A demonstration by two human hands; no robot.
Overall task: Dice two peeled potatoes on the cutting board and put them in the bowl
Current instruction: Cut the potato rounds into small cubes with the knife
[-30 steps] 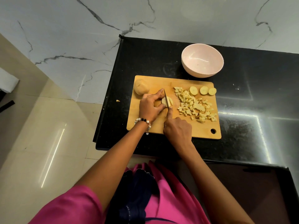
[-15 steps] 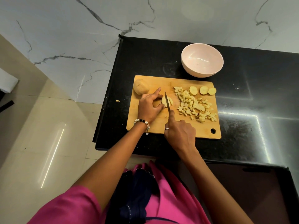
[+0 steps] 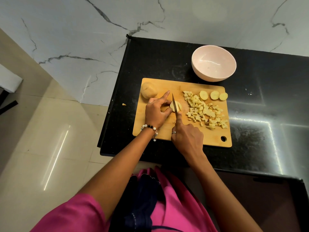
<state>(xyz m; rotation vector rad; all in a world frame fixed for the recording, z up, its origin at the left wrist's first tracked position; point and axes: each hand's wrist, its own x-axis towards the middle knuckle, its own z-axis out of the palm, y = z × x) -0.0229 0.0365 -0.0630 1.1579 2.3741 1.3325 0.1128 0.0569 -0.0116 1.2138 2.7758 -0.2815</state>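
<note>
Two hands are busy on my cutting board. My left hand pinches a small potato piece, and my right hand holds the knife tight. The blade is right by my fingers, so I think a slip could cut me. The whole potato could roll off. My bowl has nothing inside; the diced bits lie on the board.

The potato piece sits on the cutting board, between the left hand's fingers and the knife. Left of those fingers lies the whole potato; right of the knife, the diced pile and three slices. Behind the board stands the bowl.
</note>
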